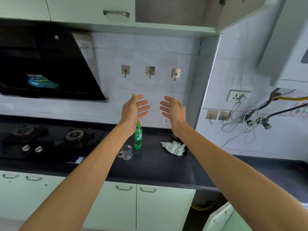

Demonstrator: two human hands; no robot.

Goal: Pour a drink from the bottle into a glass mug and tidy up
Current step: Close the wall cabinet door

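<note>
My left hand [133,108], right hand [174,109] raised, fingers spread, holding nothing. Bottle [138,136] capped beside mug [126,152] on table [158,165], ready for pouring.

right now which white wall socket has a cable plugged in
The upper white socket on the right-hand wall: a white cable runs from it. The lower white socket by the right hand shows no plug.

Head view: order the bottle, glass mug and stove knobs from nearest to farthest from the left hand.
1. Bottle, standing just below the left hand, by its wrist.
2. Glass mug, on the counter, nearer the camera and slightly left.
3. Stove knobs, far off to the left.
</note>
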